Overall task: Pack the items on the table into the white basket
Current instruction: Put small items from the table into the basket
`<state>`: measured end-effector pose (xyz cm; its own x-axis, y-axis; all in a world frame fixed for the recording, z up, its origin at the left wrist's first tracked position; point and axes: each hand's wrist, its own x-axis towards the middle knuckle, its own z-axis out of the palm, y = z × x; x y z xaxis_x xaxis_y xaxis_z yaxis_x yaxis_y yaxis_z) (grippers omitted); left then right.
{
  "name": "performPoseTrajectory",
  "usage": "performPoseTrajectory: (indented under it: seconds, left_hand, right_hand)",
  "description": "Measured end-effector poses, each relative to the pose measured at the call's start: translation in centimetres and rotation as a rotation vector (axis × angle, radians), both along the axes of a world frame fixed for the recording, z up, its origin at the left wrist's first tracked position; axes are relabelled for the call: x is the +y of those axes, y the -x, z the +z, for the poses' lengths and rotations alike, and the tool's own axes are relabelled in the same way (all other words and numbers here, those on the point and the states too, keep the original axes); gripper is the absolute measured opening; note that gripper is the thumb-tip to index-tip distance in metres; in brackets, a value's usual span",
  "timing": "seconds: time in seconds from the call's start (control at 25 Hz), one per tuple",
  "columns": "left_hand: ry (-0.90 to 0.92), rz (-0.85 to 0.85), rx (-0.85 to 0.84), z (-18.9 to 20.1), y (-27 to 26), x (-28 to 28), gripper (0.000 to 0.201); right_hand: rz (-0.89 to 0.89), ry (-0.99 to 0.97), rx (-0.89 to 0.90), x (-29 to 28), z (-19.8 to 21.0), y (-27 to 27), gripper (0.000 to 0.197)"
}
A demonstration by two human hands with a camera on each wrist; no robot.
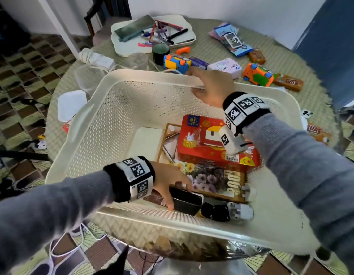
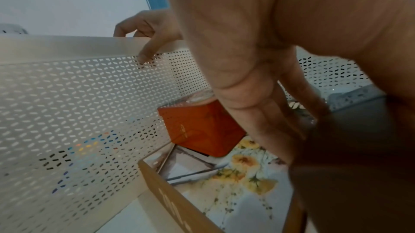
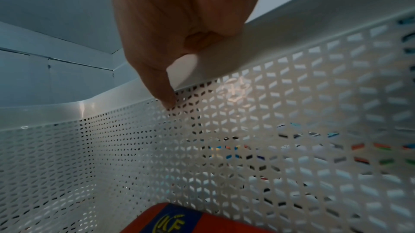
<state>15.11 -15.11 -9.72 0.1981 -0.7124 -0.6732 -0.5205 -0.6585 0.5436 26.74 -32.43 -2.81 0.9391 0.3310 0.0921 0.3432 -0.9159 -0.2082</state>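
I have my right hand [image 1: 210, 87] hooked over the far rim of the white basket [image 1: 96, 124], at about twelve o'clock from the basket's centre: thumb pressed against the inner perforated wall, the other fingers curled over the outside, so the rim is pinched between them. I judge that grip is there to steady the basket while the other hand works inside. My left hand [image 1: 168, 185] is down in the near part, around six o'clock, fingers curled round a black device [image 1: 187, 202] that it is setting against the near wall, probably to use the narrow gap left beside the flowered box [image 1: 214, 180]. That box lies flat on the floor of the basket, with the red tin [image 1: 208, 143] resting on top of it toward two o'clock; flat, broad things low, smaller ones fitted round them. A white charger [image 1: 240, 211] sits at five o'clock by the near wall. Much is still outside on the table [image 1: 275, 46]: the orange toy [image 1: 258, 75] at one o'clock, the blue toy camera [image 1: 177, 63] just beyond the rim at twelve, snack packets further right.
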Motion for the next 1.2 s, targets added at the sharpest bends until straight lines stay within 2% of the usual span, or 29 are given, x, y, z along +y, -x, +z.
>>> performPoseTrajectory:
  seconds: [0.16,0.44,0.72,0.8,0.96,1.2]
  left_hand:
    - [-0.031,-0.023,0.079,-0.6,0.3,0.6,0.06]
    - [0.019,-0.06,0.048,-1.3,0.7,0.7,0.06]
    - [0.092,-0.126,-0.028,-1.7,1.5,0.6,0.057]
    - [0.059,-0.185,-0.067,-1.7,1.7,0.1,0.053]
    - [0.005,-0.167,-0.075,-1.7,1.6,-0.8,0.048]
    - [-0.011,-0.194,-0.196,-2.1,2.1,-1.3,0.044]
  right_hand:
    - [-0.007,0.004,-0.003,0.0,0.3,0.1,0.038]
    - [-0.008,0.026,0.002,0.0,0.4,-0.1,0.04]
    - [-0.001,0.027,-0.023,0.0,0.1,0.4,0.04]
    - [-0.004,0.025,-0.021,0.0,0.0,0.3,0.039]
    - [-0.004,0.009,-0.008,0.1,-0.2,0.1,0.039]
    - [-0.002,0.016,-0.021,-0.1,-0.1,-0.2,0.041]
